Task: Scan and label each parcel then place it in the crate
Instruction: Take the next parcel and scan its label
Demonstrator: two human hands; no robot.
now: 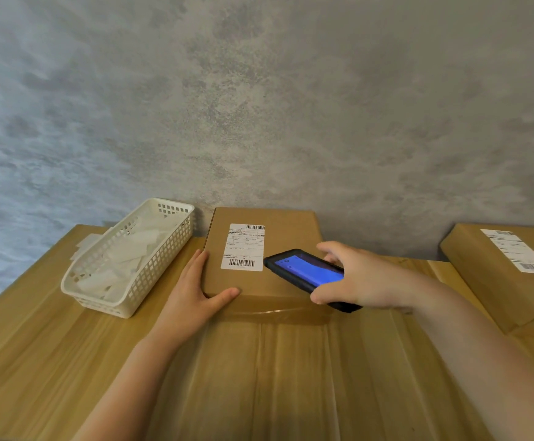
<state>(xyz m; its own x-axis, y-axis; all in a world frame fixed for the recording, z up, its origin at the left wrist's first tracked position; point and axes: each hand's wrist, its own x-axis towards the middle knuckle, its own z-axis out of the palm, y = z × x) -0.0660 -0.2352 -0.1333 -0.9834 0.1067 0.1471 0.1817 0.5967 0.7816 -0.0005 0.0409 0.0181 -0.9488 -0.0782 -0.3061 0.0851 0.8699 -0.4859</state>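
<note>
No legible txt: labels w/ barcodes on middle box (261,249) and right box (498,272), print too small.

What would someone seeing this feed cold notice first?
Probably the lit blue screen of the black phone, which the right hand grips over the middle parcel, just right of its white shipping label. The left hand rests on that parcel's near left corner. Next, the white basket of paper slips at left, and a second labelled parcel at far right.
</note>
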